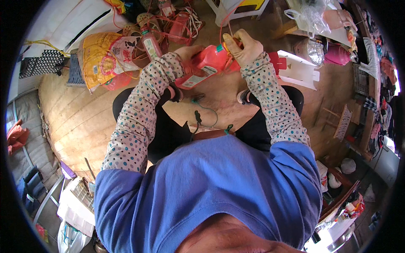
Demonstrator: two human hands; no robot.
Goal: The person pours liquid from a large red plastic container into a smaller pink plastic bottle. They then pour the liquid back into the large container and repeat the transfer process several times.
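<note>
A red plastic bottle [207, 64] with a green neck ring lies tilted between my hands, above the floor. My left hand [190, 53] holds the bottle's left end; its fingers are partly hidden behind the bottle. Near the bottle's neck, my right hand [244, 46] pinches a thin cord [225, 22] between thumb and fingers. The cord runs upward out of view, and orange-yellow strands wrap around the neck. Just left of my left hand stands another bottle [151, 44] with a pale label and green cap.
A yellow printed sack [98, 60] lies at the left, beside tangled red cords [172, 27] and several bottles. A white plastic stool [218, 14] stands ahead. An opened white and red carton [297, 71] lies right of my right hand. Green cord [212, 109] is on the floor between my feet.
</note>
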